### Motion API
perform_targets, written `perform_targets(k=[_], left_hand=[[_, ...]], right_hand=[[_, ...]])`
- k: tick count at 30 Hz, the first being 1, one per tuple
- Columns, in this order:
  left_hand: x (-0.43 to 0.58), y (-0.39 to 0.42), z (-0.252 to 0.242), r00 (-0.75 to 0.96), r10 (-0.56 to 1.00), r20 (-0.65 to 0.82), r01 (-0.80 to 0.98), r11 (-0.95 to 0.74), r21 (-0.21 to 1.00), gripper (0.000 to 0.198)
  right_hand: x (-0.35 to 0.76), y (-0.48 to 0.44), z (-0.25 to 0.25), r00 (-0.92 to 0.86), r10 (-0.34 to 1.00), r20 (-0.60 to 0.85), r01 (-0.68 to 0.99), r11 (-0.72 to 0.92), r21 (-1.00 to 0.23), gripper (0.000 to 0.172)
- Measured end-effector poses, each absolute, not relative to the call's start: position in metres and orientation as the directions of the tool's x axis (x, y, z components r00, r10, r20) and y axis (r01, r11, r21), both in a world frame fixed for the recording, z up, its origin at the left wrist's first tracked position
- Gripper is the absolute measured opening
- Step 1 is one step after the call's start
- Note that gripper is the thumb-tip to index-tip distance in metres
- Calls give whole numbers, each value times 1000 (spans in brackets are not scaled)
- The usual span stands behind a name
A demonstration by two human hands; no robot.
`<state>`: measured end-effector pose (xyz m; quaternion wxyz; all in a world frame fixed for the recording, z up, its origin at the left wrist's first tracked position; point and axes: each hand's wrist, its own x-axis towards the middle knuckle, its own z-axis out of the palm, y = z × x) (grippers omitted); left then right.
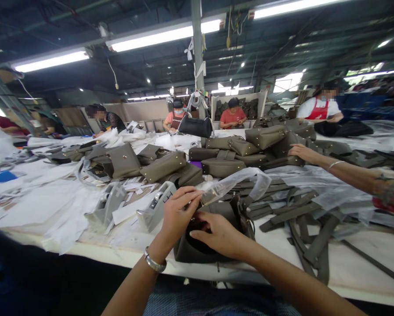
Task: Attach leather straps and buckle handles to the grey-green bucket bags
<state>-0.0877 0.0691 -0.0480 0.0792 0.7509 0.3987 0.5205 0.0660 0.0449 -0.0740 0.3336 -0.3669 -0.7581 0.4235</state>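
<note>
A dark olive handbag (192,252) lies at the table's front edge with its opening toward me. My left hand (181,213) pinches the near end of a bag handle (236,182) sleeved in clear plastic, at the bag's upper left edge. That handle arches to the right over the bag. My right hand (221,235) reaches into the opening, its fingers curled by small gold-coloured hardware and the thumb lower down. What those fingertips hold is hidden. Left of the bag stands a grey tape dispenser (153,206), and another dispenser (107,204) is farther left.
Olive handbags (223,164) are piled behind my work. Loose olive straps (309,219) and plastic film lie at right, where a co-worker's hand (304,152) touches the pile. White paper (45,202) covers the left side. Several people work across the table.
</note>
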Motion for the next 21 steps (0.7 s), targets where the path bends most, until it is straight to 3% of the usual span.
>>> perform_targets(k=[3, 6, 9, 12, 15, 18, 21], left_hand=[[-101, 68, -64, 145, 631, 762, 558, -688, 464, 18], [-115, 65, -75, 128, 664, 737, 553, -665, 503, 16], [-117, 62, -67, 72, 786, 614, 493, -563, 663, 27], [-103, 66, -39, 144, 852, 503, 420, -513, 749, 42], [-85, 78, -6, 331, 848, 415, 421, -526, 739, 44], [-80, 89, 11, 523, 820, 233, 365, -462, 808, 38], [-89, 96, 7, 556, 820, 136, 205, -293, 934, 38]], right_hand=[[74, 41, -70, -488, 822, 296, 297, 474, -829, 22], [96, 35, -67, -334, 779, 531, 370, 626, -686, 20], [127, 34, -56, -145, 565, 812, 530, 738, -419, 24], [153, 44, -36, -7, 376, 926, 710, 654, -260, 43], [166, 65, -23, 26, 477, 878, 734, 587, -341, 57], [174, 83, -32, -24, 698, 715, 624, 570, -535, 41], [178, 90, -57, -23, 848, 530, 504, 468, -726, 32]])
